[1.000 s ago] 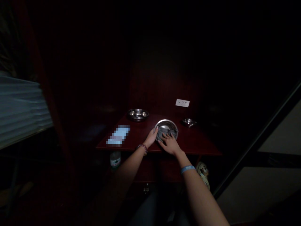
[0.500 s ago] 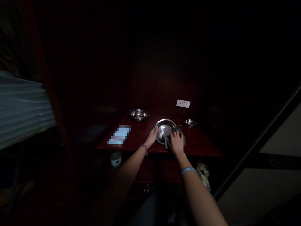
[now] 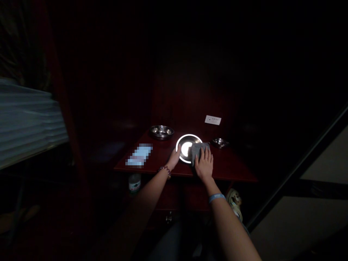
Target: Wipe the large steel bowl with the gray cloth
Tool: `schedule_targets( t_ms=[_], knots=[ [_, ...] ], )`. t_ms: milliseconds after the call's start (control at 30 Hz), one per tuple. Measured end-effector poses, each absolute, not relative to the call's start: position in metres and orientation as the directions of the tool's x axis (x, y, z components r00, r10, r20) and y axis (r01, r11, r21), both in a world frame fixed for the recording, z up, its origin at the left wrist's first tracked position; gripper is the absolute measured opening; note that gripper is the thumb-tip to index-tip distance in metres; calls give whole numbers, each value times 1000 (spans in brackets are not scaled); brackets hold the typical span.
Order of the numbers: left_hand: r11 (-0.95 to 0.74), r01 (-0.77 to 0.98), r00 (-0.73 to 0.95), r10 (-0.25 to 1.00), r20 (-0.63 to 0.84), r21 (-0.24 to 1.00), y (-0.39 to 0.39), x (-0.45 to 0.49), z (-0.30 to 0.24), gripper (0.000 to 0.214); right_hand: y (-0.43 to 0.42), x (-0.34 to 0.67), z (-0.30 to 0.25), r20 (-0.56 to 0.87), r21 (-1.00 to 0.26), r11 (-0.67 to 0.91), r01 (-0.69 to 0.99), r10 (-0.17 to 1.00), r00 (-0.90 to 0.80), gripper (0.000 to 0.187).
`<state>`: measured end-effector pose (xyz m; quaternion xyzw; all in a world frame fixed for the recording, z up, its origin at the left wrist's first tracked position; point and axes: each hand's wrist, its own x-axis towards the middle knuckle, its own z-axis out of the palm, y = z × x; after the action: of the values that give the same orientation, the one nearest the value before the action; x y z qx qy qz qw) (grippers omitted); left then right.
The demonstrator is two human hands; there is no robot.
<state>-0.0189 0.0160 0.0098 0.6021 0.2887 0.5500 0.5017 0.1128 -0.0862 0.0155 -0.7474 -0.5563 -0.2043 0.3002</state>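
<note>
A round steel plate (image 3: 184, 142) lies on the dark red table (image 3: 231, 165), shining under the light. My left hand (image 3: 174, 158) rests against the plate's near left rim, with a bead bracelet on the wrist. My right hand (image 3: 204, 163) lies flat with fingers stretched out on a grey cloth (image 3: 198, 148), pressing it onto the plate's right side. A blue band circles my right wrist.
A steel bowl (image 3: 161, 131) stands at the table's back left and a smaller steel dish (image 3: 219, 142) at the right. A blurred pale packet (image 3: 139, 155) lies on the left. A white socket plate (image 3: 212, 120) is on the back wall. A bottle (image 3: 134, 182) stands below the table.
My right hand slid the grey cloth from the plate's middle to its right side and flattened out. The plate's centre is now uncovered and bright. My left hand stayed on the rim.
</note>
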Motion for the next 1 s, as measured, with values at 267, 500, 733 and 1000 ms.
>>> schedule_targets(
  t_ms=[267, 500, 733, 1000],
  knots=[
    [-293, -278, 278, 887, 369, 915, 12, -18, 15, 52, -84, 118, 21, 595, -475, -112, 873, 690, 413, 65],
    [-266, -228, 344, 878, 333, 937, 0, -21, 26, 51, -84, 127, 27, 420, -740, -87, 667, 714, 560, 63],
    [-242, -237, 338, 888, 313, 941, -1, -22, 27, 53, -70, 140, 14, 160, -946, -71, 315, 746, 647, 36],
    [-305, -270, 302, 874, 381, 913, -4, -25, 28, 49, -67, 144, 6, -120, -993, -88, -85, 829, 546, 20]
  ],
)
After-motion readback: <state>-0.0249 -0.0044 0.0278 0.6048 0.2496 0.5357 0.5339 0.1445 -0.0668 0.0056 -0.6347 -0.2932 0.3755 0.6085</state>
